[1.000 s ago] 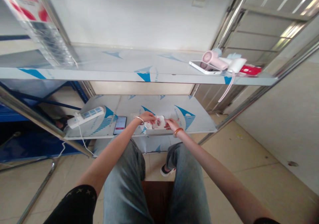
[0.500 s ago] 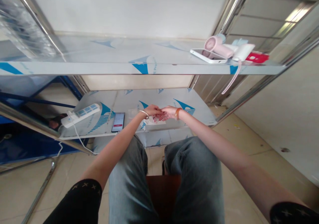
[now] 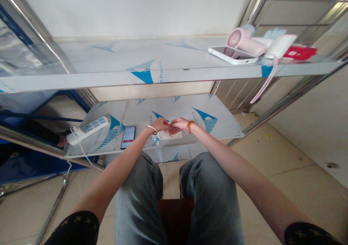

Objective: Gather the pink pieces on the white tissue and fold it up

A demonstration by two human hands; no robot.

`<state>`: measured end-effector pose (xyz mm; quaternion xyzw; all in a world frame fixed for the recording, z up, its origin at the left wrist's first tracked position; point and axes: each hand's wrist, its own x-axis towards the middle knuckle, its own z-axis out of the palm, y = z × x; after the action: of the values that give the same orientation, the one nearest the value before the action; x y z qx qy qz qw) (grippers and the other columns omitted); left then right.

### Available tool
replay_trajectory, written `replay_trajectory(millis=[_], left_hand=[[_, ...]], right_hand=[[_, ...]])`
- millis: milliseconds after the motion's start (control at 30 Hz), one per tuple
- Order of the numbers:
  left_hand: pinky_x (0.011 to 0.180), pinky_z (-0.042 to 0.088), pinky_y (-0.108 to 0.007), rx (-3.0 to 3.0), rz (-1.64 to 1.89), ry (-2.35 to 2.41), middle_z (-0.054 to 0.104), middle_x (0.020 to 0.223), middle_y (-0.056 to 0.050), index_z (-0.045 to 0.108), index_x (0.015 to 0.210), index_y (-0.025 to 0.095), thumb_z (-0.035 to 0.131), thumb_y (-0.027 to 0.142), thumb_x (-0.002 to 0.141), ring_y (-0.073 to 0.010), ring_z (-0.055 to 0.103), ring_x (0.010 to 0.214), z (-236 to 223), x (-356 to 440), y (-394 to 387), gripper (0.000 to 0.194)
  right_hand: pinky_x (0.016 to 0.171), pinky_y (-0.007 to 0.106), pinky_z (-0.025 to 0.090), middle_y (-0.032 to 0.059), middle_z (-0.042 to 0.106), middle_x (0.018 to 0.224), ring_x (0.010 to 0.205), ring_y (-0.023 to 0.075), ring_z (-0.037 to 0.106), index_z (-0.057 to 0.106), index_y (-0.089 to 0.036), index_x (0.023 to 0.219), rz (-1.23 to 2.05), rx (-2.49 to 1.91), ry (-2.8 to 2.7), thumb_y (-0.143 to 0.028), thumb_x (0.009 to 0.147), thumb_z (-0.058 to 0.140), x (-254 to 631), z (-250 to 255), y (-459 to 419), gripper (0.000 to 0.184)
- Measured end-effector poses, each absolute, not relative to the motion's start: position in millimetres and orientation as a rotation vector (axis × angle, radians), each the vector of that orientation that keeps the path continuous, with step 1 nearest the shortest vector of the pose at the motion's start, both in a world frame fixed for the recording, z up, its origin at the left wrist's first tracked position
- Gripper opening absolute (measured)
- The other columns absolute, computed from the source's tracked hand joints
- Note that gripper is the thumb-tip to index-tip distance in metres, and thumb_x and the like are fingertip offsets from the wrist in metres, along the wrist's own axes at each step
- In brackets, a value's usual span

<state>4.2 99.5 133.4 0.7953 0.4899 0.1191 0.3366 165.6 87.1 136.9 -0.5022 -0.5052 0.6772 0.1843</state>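
Observation:
Over the lower shelf (image 3: 182,107) my left hand (image 3: 160,123) and my right hand (image 3: 178,124) meet at the fingertips. Both have their fingers closed in a pinch around something small, pinkish and partly see-through; the fingers cover most of it, so its kind does not show. A pale, thin sheet or bag (image 3: 175,134) lies on the shelf under the hands. My left wrist wears a silvery bangle (image 3: 152,129), my right an orange-brown one (image 3: 189,127). A phone (image 3: 128,137) with a lit screen rests to the left of my left hand.
A white power strip (image 3: 88,130) with a cable sits at the lower shelf's left end. Above, the upper shelf's edge (image 3: 108,81) crosses the view. It carries a white-framed phone (image 3: 232,55), a pink handheld fan (image 3: 246,41), a white strapped device (image 3: 281,46) and a red item (image 3: 300,52).
The view has shifted slightly, so the upper shelf appears nearer. Both hands stay together at nearly the same spot, a little left in the picture, and the fingers have shifted slightly.

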Motion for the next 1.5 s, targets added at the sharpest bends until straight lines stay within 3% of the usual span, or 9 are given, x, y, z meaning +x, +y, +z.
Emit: replay_trajectory(millis=[267, 500, 800, 1067, 1300, 1500], left_hand=[[0.059, 0.037, -0.025, 2.109, 0.239, 1.244, 0.064, 0.07, -0.004, 0.06, 0.072, 0.018, 0.054, 0.047, 0.077, -0.0157, 0.054, 0.067, 139.4, 12.9, 90.4, 0.031], [0.07, 0.043, -0.023, 1.875, 0.317, 0.956, 0.069, 0.089, -0.005, 0.061, 0.086, 0.017, 0.052, 0.033, 0.08, -0.0147, 0.058, 0.078, 151.0, 8.6, 85.5, 0.019], [0.068, 0.045, -0.025, 1.77, 0.423, 1.041, 0.065, 0.073, -0.004, 0.059, 0.078, 0.014, 0.05, 0.032, 0.082, -0.0137, 0.06, 0.072, 150.9, 6.6, 89.2, 0.02], [0.063, 0.043, -0.023, 1.808, 0.441, 1.072, 0.063, 0.069, -0.002, 0.06, 0.072, 0.015, 0.055, 0.053, 0.077, -0.0142, 0.059, 0.07, 148.6, 6.5, 83.3, 0.039], [0.068, 0.045, -0.022, 1.725, 0.376, 1.051, 0.067, 0.075, -0.002, 0.064, 0.081, 0.014, 0.061, 0.037, 0.075, -0.0126, 0.06, 0.072, 151.8, 4.8, 89.8, 0.024], [0.068, 0.046, -0.023, 1.739, 0.335, 1.067, 0.067, 0.072, -0.002, 0.063, 0.073, 0.015, 0.052, 0.029, 0.077, -0.0139, 0.063, 0.071, 142.1, 7.2, 92.2, 0.018]], right_hand=[[0.06, 0.024, 0.056, 0.0041, 0.064, 0.059, 0.052, 0.0119, 0.063, 0.059, -0.008, 0.08, 1.846, -1.317, -1.336, -0.007, 0.087, 0.051, 186.2, 120.2, 88.8, 0.01], [0.057, 0.02, 0.054, 0.0038, 0.064, 0.064, 0.055, 0.0094, 0.061, 0.058, -0.01, 0.079, 1.959, -1.108, -1.252, -0.013, 0.089, 0.051, 193.7, 127.7, 79.2, 0.013], [0.061, 0.023, 0.053, 0.0046, 0.066, 0.069, 0.058, 0.0107, 0.063, 0.057, -0.01, 0.082, 2.038, -1.013, -1.129, -0.01, 0.09, 0.046, 191.2, 132.6, 74.9, 0.014], [0.055, 0.024, 0.053, 0.002, 0.063, 0.061, 0.05, 0.0115, 0.06, 0.054, -0.013, 0.079, 1.977, -1.148, -1.191, -0.007, 0.086, 0.045, 181.4, 142.7, 75.1, 0.013], [0.057, 0.025, 0.053, 0.0013, 0.061, 0.06, 0.052, 0.0119, 0.059, 0.057, -0.013, 0.079, 2.068, -1.089, -1.231, -0.011, 0.089, 0.046, 189.4, 135.0, 80.8, 0.014], [0.062, 0.024, 0.053, 0.0055, 0.067, 0.074, 0.062, 0.0142, 0.064, 0.063, -0.015, 0.081, 2.106, -1.019, -1.309, -0.013, 0.086, 0.051, 196.9, 124.4, 84.4, 0.013]])
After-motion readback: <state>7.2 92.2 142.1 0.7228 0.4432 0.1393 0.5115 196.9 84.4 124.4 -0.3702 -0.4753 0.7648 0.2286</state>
